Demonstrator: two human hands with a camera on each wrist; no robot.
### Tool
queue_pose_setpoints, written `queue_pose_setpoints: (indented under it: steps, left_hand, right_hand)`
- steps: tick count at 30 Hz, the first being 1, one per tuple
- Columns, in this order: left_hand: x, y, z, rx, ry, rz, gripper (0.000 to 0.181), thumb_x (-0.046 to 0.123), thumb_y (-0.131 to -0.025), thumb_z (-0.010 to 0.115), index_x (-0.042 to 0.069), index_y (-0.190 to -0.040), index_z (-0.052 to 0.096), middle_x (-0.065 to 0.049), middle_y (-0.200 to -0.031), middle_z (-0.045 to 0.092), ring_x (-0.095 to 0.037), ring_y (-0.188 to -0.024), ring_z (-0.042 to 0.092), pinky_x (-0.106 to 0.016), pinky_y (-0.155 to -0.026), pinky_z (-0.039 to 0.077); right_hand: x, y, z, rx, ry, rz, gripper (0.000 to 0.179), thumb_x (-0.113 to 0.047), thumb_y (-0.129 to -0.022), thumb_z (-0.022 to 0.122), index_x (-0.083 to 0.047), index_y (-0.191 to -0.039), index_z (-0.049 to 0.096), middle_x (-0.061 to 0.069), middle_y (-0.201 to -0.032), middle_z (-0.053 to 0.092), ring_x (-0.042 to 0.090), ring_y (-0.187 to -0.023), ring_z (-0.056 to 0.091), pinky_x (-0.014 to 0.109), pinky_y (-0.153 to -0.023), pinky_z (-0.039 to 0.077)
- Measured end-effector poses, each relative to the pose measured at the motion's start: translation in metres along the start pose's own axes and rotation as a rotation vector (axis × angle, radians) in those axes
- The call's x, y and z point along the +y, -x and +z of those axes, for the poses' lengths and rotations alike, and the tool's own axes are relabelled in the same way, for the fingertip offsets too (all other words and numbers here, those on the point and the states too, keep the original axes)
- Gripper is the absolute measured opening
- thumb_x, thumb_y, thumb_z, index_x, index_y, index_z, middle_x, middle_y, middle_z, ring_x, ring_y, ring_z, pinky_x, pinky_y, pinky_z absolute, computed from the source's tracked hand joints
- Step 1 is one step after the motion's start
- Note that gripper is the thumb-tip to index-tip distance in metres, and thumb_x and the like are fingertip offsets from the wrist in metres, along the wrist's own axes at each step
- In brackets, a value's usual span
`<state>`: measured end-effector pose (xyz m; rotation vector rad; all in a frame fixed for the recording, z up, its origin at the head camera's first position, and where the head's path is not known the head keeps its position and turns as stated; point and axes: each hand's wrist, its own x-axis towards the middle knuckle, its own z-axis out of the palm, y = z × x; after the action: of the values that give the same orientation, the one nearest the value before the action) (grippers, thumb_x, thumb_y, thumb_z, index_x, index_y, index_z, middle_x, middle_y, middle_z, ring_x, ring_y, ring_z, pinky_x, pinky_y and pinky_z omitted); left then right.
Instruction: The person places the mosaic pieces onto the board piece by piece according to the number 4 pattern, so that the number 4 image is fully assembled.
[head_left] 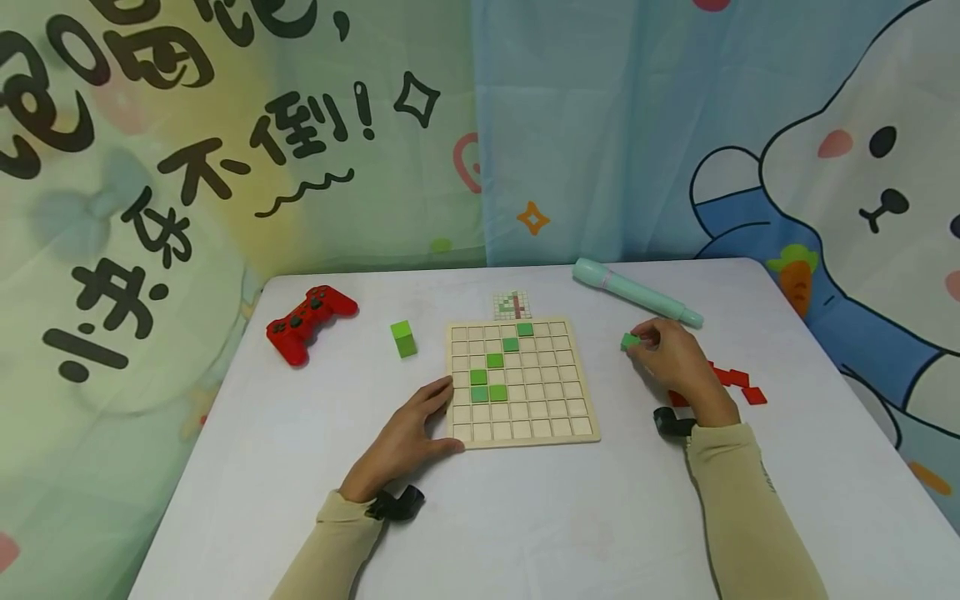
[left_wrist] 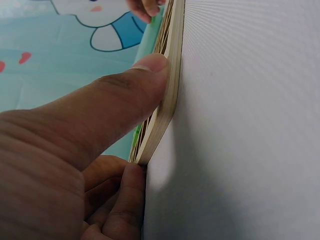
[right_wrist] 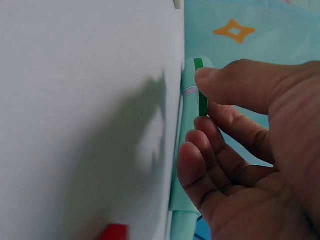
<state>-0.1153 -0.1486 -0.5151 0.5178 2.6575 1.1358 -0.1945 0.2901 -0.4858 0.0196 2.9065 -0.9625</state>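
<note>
A square wooden grid board lies mid-table, with several green tiles in a slanting line of its cells. My left hand grips its near left corner, the thumb at the near edge and the fingers along the left side. In the left wrist view, the thumb presses the board's edge. My right hand pinches a small green tile between thumb and fingers, right of the board. The right wrist view shows this tile edge-on, above the table.
Several red tiles lie beside and partly behind my right hand. A mint-green marker-like tube lies at the back right. A small pattern card sits behind the board. To the left are a green block and a red game controller.
</note>
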Motion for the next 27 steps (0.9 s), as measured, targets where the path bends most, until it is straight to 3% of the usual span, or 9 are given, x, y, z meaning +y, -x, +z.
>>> queue_pose_setpoints:
  steps: [6, 11, 22, 27]
  left_hand:
    - [0.001, 0.001, -0.003, 0.002, -0.022, 0.005, 0.096, 0.024, -0.084, 0.093, 0.005, -0.163, 0.042, -0.005, -0.174, 0.037, -0.029, -0.162, 0.035, -0.05, -0.128, 0.039]
    - [0.0, 0.003, -0.003, -0.002, 0.001, -0.017, 0.096, 0.023, -0.083, 0.093, 0.007, -0.163, 0.043, -0.004, -0.174, 0.037, -0.028, -0.163, 0.034, -0.049, -0.129, 0.038]
    - [0.001, -0.001, 0.001, 0.001, -0.013, 0.017, 0.096, 0.024, -0.084, 0.093, 0.006, -0.163, 0.043, -0.005, -0.173, 0.038, -0.028, -0.162, 0.036, -0.049, -0.128, 0.039]
    - [0.003, -0.001, -0.001, 0.005, -0.014, 0.002, 0.097, 0.024, -0.082, 0.094, 0.006, -0.162, 0.043, -0.005, -0.173, 0.039, -0.028, -0.162, 0.037, -0.049, -0.128, 0.039]
  right_hand:
    - [-0.02, 0.005, -0.005, -0.025, 0.014, -0.036, 0.038, -0.022, -0.103, 0.069, -0.001, -0.134, 0.062, 0.024, -0.128, 0.062, 0.039, -0.116, 0.059, 0.046, -0.088, 0.056]
    - [-0.05, 0.014, 0.0, -0.055, 0.036, -0.14, 0.033, -0.019, -0.102, 0.073, -0.001, -0.129, 0.066, 0.021, -0.123, 0.066, 0.036, -0.111, 0.063, 0.049, -0.093, 0.057]
    - [-0.116, 0.032, 0.035, -0.263, 0.116, -0.415, 0.023, -0.014, -0.097, 0.078, -0.004, -0.117, 0.07, 0.011, -0.115, 0.068, 0.026, -0.108, 0.065, 0.044, -0.094, 0.059]
    - [-0.132, 0.031, 0.055, -0.35, 0.195, -0.458, 0.021, -0.016, -0.099, 0.076, -0.005, -0.116, 0.071, 0.009, -0.115, 0.066, 0.023, -0.109, 0.064, 0.041, -0.096, 0.058]
